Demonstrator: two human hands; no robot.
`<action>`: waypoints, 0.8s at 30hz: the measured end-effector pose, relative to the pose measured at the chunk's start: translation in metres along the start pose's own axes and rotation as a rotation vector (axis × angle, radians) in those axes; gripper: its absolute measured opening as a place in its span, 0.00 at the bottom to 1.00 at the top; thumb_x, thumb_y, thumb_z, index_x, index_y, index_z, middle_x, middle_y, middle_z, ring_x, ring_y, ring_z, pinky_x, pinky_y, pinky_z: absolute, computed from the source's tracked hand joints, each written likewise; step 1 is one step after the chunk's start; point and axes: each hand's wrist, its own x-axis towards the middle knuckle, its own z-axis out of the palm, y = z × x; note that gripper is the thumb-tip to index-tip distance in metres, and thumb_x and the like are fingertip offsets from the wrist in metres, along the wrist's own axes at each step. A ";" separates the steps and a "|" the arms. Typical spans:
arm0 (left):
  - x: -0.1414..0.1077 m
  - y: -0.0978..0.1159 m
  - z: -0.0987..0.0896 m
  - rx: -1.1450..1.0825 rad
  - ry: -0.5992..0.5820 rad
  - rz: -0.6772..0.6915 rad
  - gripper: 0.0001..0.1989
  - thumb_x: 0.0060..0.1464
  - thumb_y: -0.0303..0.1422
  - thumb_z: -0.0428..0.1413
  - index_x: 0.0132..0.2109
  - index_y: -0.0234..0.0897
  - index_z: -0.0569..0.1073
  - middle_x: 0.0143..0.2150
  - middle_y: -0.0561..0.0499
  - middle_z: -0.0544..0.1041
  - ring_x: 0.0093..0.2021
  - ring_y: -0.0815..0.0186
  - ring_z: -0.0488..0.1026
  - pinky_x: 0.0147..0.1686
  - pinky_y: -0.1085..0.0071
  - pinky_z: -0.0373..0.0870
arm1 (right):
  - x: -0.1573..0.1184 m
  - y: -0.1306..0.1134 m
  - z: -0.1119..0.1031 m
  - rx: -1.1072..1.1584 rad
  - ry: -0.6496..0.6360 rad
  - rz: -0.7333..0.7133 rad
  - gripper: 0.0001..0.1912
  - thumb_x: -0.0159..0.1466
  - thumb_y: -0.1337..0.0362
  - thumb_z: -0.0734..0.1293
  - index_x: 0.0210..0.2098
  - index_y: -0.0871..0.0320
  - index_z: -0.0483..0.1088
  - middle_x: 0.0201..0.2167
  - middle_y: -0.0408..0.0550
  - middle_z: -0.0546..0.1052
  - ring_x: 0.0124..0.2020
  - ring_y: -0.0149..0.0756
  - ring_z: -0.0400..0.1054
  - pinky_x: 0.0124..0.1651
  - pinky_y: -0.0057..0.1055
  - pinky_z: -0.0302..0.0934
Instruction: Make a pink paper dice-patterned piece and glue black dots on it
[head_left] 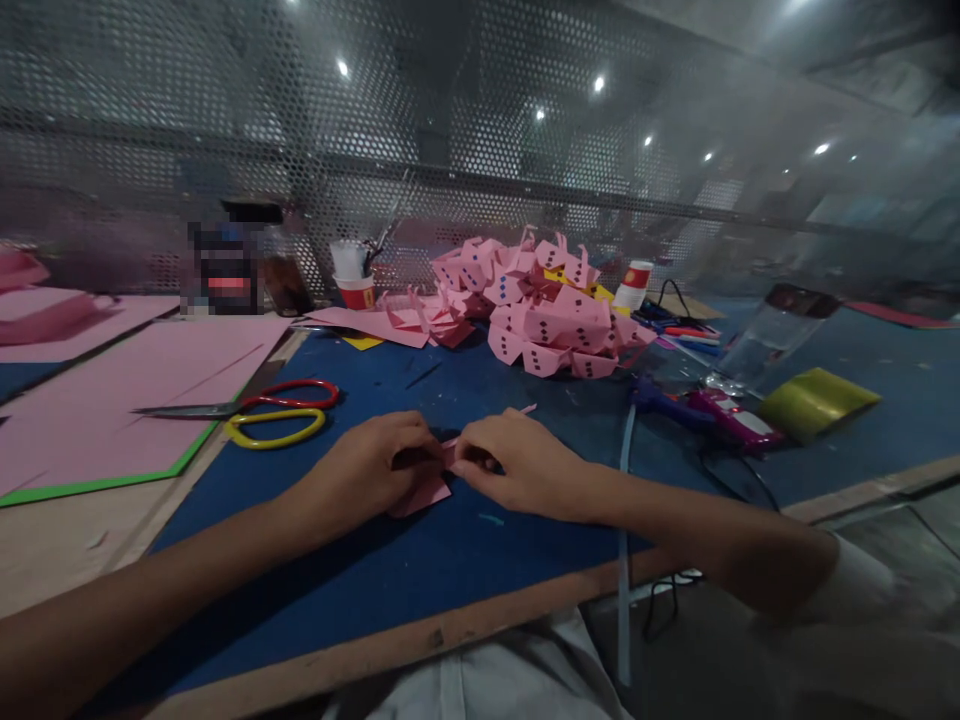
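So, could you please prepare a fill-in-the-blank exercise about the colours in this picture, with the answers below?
1. The scissors have one red handle loop and one ____ loop.
2. The left hand and right hand hold small paper coloured ____.
3. The table surface beneath is ____.
4. Under the large pink sheet shows an edge coloured ____.

Answers: yellow; pink; blue; green

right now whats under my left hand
Pink paper pokes out from under the left hand, above the blue tabletop. The rest of the paper, and anything else beneath the palm, is covered and cannot be seen.
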 end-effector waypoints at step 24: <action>0.000 -0.006 0.005 -0.105 0.017 -0.035 0.14 0.50 0.23 0.50 0.38 0.40 0.78 0.39 0.52 0.75 0.37 0.65 0.73 0.36 0.72 0.67 | -0.001 -0.002 0.002 0.029 0.029 0.119 0.03 0.63 0.67 0.65 0.32 0.58 0.71 0.28 0.40 0.75 0.29 0.29 0.65 0.41 0.31 0.51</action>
